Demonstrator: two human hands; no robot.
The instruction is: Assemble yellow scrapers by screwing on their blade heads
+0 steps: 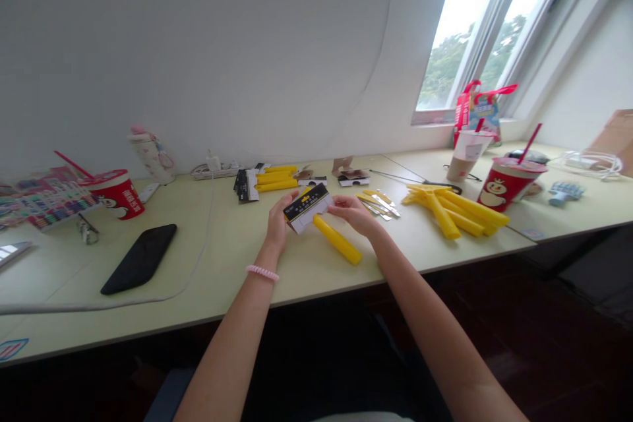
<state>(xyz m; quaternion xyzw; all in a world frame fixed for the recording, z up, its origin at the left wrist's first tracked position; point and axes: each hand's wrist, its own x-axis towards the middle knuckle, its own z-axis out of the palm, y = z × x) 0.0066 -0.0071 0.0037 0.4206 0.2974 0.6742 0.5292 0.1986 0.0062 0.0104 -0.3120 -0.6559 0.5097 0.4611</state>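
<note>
Black-and-white card sleeve pinched between two half-curled hands, tilted just above the desk.

Left hand gripping the card's lower edge, right hand holding its right end between partly closed fingers; smooth yellow plastic tube lying just below on the pale laminate desk. Farther right, a heap of yellow tubes and thin metal strips; black phone off left, daylight through a slanted window.

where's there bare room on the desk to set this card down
Bare desk lies between the black phone and your left hand, and along the front edge below the yellow bar. It's crowded to the right, around the loose yellow bars and red cup.
</note>
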